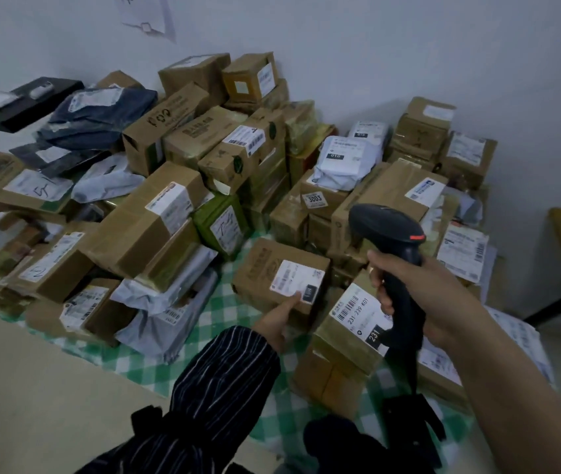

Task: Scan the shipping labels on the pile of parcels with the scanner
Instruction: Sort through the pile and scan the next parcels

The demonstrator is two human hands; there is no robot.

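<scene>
The scanner is held upright in the right hand, with the fingers wrapped tightly round its handle. Its head is raised above the fist and pointed toward the pile of parcels. The scanner is black, with a curved head and an orange-red stripe (near the back of the head). Down to its left, a cardboard box is touched by the left hand, one digit laid straight on the lower edge of the white label. Whether the other fingers are curled cannot be told. The parcels are heaped on a green checked cloth.
</scene>
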